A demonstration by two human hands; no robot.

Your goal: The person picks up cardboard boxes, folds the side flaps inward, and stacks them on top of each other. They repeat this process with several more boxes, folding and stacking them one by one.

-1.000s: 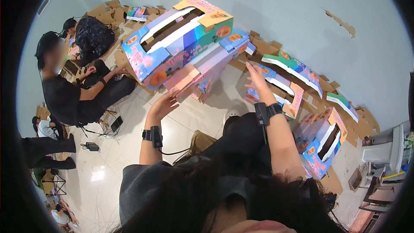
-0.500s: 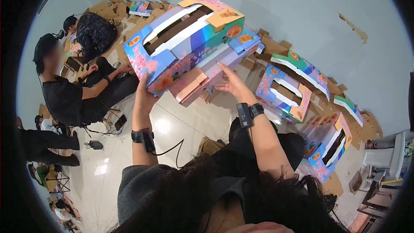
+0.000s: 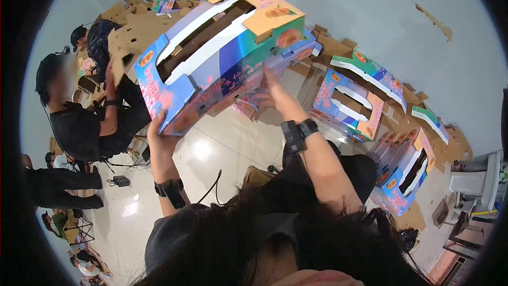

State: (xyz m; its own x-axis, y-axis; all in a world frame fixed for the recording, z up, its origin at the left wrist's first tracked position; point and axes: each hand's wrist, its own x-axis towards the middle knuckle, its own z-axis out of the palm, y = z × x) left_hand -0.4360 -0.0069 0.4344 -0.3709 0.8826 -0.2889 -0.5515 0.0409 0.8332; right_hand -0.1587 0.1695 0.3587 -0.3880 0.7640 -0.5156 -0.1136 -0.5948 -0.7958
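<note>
A colourful printed cardboard fruit box [image 3: 248, 42] is held tilted in front of me, its long top opening facing up. My left hand [image 3: 163, 132] is closed around its near left corner, with some fingers hidden beneath. My right hand [image 3: 278, 92] is against its near right side, the thumb on the printed wall and the other fingers low under the edge. Another printed box [image 3: 301, 50] shows partly behind and below the held one, which hides most of it.
On the right stand a printed box [image 3: 325, 87] and a row of similar boxes [image 3: 394, 196]. Flattened cardboard [image 3: 330, 47] lies along the wall. To the left, a seated person in black [image 3: 79, 130] handles a brown cardboard sheet [image 3: 140, 34]. A stool [image 3: 259, 176] stands near my legs.
The held box has shifted left and towards me, covering more of the box beneath. Both hands moved left with it. The seated person now raises a brown cardboard sheet.
</note>
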